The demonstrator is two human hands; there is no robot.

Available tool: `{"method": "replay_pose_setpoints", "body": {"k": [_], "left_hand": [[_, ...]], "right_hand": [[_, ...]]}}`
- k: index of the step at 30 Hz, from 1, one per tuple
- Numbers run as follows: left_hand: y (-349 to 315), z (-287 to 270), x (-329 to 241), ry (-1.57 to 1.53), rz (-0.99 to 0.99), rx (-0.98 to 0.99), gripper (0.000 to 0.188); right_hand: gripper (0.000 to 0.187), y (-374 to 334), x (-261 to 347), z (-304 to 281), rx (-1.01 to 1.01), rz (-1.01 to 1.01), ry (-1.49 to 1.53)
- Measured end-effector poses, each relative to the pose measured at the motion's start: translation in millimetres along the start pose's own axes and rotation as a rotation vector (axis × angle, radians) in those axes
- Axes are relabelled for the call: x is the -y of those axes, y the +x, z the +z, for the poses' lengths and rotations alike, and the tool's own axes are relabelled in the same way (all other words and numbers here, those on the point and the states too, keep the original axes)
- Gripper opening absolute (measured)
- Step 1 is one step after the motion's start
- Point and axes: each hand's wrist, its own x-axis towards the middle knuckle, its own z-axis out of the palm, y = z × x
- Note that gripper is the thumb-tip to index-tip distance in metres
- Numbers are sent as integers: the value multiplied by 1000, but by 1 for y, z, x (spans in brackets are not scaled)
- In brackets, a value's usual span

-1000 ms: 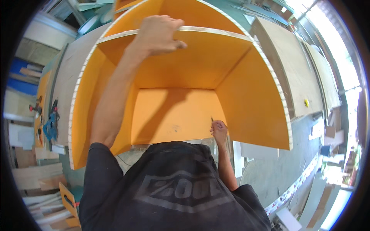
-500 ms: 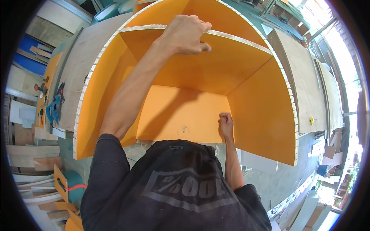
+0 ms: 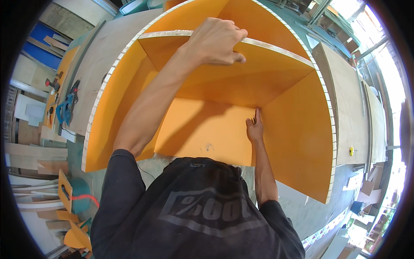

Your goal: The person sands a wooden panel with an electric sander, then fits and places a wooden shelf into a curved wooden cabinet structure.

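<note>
An orange wooden cabinet (image 3: 297,129) with pale raw edges spreads in front of me, with a board across its inside. My left hand (image 3: 217,42) is closed over the pale front edge of that crosswise board (image 3: 280,54), knuckles up and thumb on the near side. Deep inside the lower compartment, my right hand (image 3: 255,126) stretches its index finger to the inner corner where the back panel (image 3: 207,125), the crosswise board and the right side meet. Its thumb stands apart, its other fingers look curled, and nothing shows in it.
Left of the cabinet lies a pale board (image 3: 114,41), with a blue power tool (image 3: 65,110) near its edge. A yellow tape measure (image 3: 351,151) rests on the plywood (image 3: 345,108) at right. Offcuts (image 3: 36,151) and a red hose (image 3: 86,198) are at lower left.
My right hand has moved deeper into the compartment, and its index finger has straightened from a curled hand toward the corner. The cabinet's right side has shifted slightly in view. My left hand keeps its hold.
</note>
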Motion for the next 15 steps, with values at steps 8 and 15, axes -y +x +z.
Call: {"method": "replay_pose_setpoints", "body": {"k": [8,15], "left_hand": [[2,4,1,-42,44,-45,51],[4,5,3,-12,44,-57,45]], "right_hand": [[81,-2,-14,2,-80,-63,100],[83,-5,-12,4,-84,-74,118]]}}
